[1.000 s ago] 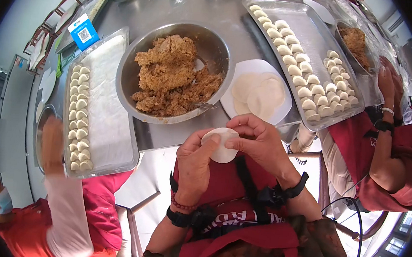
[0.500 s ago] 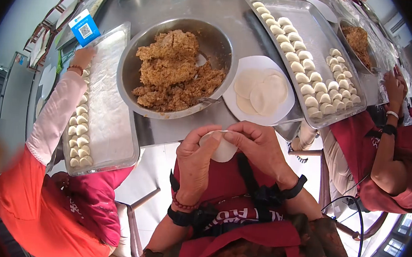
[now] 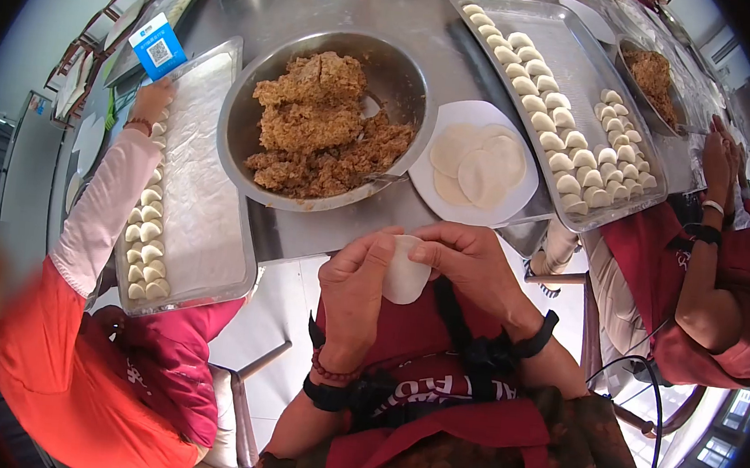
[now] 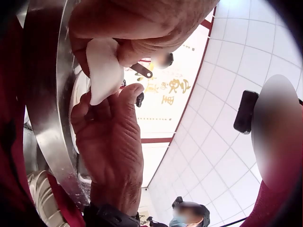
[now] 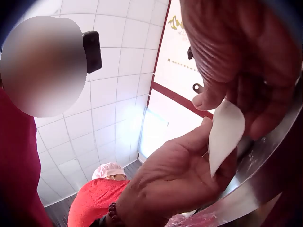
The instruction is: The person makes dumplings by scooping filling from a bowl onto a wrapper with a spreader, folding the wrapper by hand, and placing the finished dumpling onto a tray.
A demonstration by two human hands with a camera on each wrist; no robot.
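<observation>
Above the lap, just off the table's front edge, both hands hold one white dumpling wrapper (image 3: 406,274). My left hand (image 3: 355,279) grips its left side, thumb on the near face. The right hand (image 3: 476,265) pinches the upper right edge between thumb and fingers. Seen from the left wrist, the wrapper (image 4: 104,71) is bent into a curve between the two hands; in the right wrist view it (image 5: 226,132) narrows to a point at the bottom. Beyond the hands, a white plate (image 3: 431,205) carries several flat round wrappers (image 3: 488,168).
A large steel bowl (image 3: 229,163) of brown filling (image 3: 313,122) stands ahead. Trays of folded dumplings lie left (image 3: 247,290) and right (image 3: 621,77). On the left, a person's arm (image 3: 110,202) reaches over the tray; another person's arms (image 3: 717,175) are at the right. A QR-code sign (image 3: 157,47) stands back left.
The wrapper, rounder and face-on a second ago, has tipped and now appears narrower between my hands. The left neighbour's hand has gone from beside the tray to its far end.
</observation>
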